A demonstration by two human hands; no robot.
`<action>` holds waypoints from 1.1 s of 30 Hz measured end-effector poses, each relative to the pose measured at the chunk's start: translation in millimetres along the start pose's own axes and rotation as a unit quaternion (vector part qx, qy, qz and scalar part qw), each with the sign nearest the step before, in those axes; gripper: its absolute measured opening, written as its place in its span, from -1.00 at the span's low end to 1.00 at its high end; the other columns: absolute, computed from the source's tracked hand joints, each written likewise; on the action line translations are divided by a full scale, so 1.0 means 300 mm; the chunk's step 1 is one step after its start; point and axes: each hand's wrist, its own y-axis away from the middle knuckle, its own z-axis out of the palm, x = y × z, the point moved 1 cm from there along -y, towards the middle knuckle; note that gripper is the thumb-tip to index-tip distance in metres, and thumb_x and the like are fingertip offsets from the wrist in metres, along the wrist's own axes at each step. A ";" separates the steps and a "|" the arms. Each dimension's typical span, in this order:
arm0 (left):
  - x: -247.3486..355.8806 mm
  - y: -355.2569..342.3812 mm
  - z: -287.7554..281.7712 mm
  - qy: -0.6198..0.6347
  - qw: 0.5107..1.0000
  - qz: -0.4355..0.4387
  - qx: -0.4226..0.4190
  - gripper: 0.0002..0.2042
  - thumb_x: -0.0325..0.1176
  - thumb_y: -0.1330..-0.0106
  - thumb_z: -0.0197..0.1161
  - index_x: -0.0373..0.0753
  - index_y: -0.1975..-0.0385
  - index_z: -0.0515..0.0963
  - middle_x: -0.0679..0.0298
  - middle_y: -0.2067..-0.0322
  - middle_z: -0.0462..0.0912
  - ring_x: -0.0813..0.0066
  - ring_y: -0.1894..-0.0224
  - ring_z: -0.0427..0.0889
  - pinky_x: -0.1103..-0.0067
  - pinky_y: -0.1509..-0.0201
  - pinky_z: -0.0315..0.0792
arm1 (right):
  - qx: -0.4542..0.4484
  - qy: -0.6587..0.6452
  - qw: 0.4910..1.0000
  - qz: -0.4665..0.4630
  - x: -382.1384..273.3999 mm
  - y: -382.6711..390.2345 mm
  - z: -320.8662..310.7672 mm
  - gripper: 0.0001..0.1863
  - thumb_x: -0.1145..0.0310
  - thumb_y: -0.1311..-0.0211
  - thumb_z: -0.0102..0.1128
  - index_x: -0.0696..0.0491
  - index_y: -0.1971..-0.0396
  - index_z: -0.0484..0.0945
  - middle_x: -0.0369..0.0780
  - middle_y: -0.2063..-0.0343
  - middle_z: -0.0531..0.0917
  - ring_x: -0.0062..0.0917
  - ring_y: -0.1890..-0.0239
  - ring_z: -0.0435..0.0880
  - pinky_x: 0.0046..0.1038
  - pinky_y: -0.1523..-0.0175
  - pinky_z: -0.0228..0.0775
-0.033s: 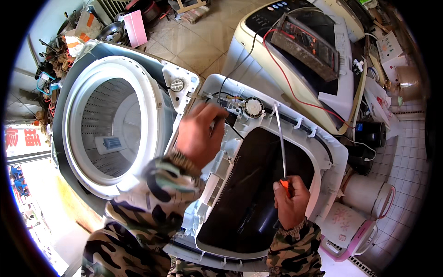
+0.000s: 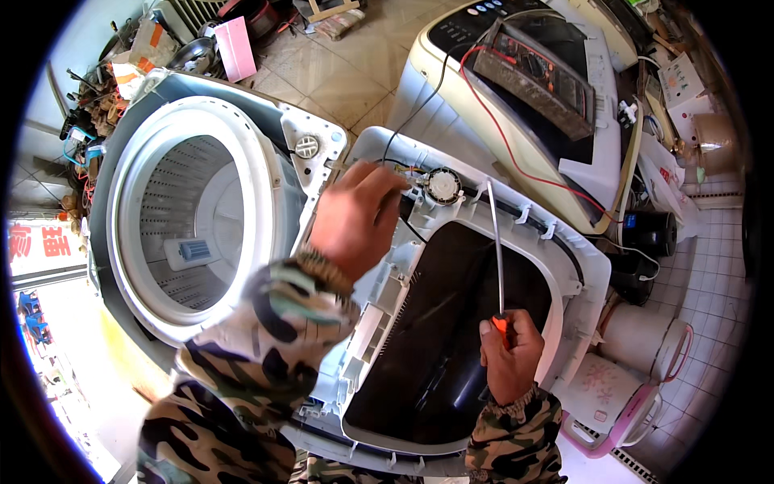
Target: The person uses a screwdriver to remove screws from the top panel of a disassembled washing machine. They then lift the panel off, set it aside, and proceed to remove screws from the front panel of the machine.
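My left hand (image 2: 359,218) is closed near the top left of an upturned white washer panel (image 2: 592,286), its fingers curled beside wires and connectors (image 2: 409,169); what they hold is hidden. Just right of them is a round white dial-like part (image 2: 443,186). My right hand (image 2: 512,359) grips a long screwdriver (image 2: 501,278) by its orange handle, shaft pointing up over the panel's dark opening (image 2: 435,339). Left of the panel stands an opened washing machine (image 2: 133,218) with its white inner tub exposed.
A cream washing machine (image 2: 435,81) at the back bears a multimeter (image 2: 532,77) with red and black leads. Kettles (image 2: 637,331) and dark containers (image 2: 649,234) sit at the right by a tiled wall. Piled tools and scrap (image 2: 97,113) line the back left.
My left hand has shifted slightly upward and right along the wires. My right hand and the screwdriver have shifted very slightly to the right.
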 end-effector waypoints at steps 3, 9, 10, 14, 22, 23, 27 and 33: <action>-0.069 -0.128 -0.005 -0.120 0.981 0.115 -0.097 -0.82 -0.58 -0.20 0.26 -0.25 0.21 0.67 0.10 0.11 0.69 0.07 0.10 0.70 0.34 0.00 0.60 | -0.013 -0.066 0.997 0.040 -0.017 0.043 0.065 -0.76 0.43 -0.26 0.40 0.21 0.25 0.51 -0.34 0.51 0.59 -0.80 0.49 0.47 -0.68 0.36 0.35; -0.137 -0.265 0.064 -0.333 0.890 0.158 -0.268 -0.81 -0.43 -0.28 0.19 -0.12 0.19 0.71 0.20 0.21 0.71 0.13 0.14 0.72 0.27 0.10 0.58 | 0.005 -0.110 0.993 0.039 0.087 0.152 0.114 -0.74 0.44 -0.24 0.43 0.22 0.25 0.51 -0.35 0.55 0.59 -0.80 0.54 0.45 -0.67 0.40 0.35; -0.136 -0.271 0.060 -0.337 0.883 0.165 -0.280 -0.80 -0.43 -0.27 0.19 -0.12 0.18 0.71 0.19 0.23 0.71 0.13 0.17 0.72 0.26 0.10 0.57 | 0.007 -0.119 0.992 0.046 0.094 0.167 0.120 -0.74 0.43 -0.24 0.44 0.22 0.26 0.52 -0.35 0.55 0.59 -0.80 0.53 0.45 -0.67 0.40 0.35; -0.135 -0.282 0.052 -0.335 0.869 0.181 -0.316 -0.76 -0.42 -0.23 0.18 -0.15 0.15 0.70 0.13 0.27 0.71 0.06 0.25 0.72 0.21 0.11 0.56 | -0.030 -0.070 0.997 0.020 0.186 0.202 0.153 -0.75 0.42 -0.28 0.40 0.18 0.24 0.48 -0.35 0.54 0.55 -0.80 0.59 0.40 -0.67 0.48 0.26; -0.150 -0.252 0.064 -0.318 0.884 0.188 -0.286 -0.78 -0.33 -0.15 0.24 -0.23 0.25 0.69 0.11 0.31 0.67 0.02 0.27 0.68 0.20 0.13 0.55 | -0.001 -0.093 0.995 0.030 0.206 0.224 0.224 -0.76 0.42 -0.28 0.42 0.18 0.26 0.50 -0.37 0.55 0.56 -0.81 0.58 0.41 -0.68 0.47 0.27; -0.156 -0.246 0.066 -0.304 0.892 0.196 -0.271 -0.79 -0.32 -0.15 0.25 -0.23 0.27 0.68 0.12 0.32 0.67 0.02 0.28 0.68 0.21 0.15 0.55 | -0.002 -0.102 0.994 0.038 0.211 0.226 0.229 -0.76 0.41 -0.28 0.42 0.17 0.26 0.50 -0.37 0.55 0.57 -0.81 0.58 0.41 -0.67 0.48 0.27; -0.170 -0.218 0.083 -0.286 0.910 0.206 -0.217 -0.82 -0.30 -0.14 0.28 -0.22 0.33 0.66 0.14 0.34 0.66 0.05 0.32 0.68 0.24 0.22 0.55 | -0.004 -0.112 0.992 0.053 0.222 0.229 0.247 -0.76 0.40 -0.27 0.42 0.17 0.27 0.50 -0.37 0.57 0.57 -0.81 0.60 0.41 -0.67 0.51 0.27; -0.166 -0.199 0.088 -0.298 0.915 0.200 -0.182 -0.84 -0.30 -0.14 0.27 -0.21 0.37 0.66 0.17 0.35 0.65 0.09 0.36 0.68 0.26 0.27 0.55 | -0.007 -0.131 0.990 0.058 0.220 0.227 0.259 -0.75 0.41 -0.27 0.43 0.18 0.27 0.50 -0.39 0.57 0.55 -0.82 0.60 0.39 -0.67 0.49 0.26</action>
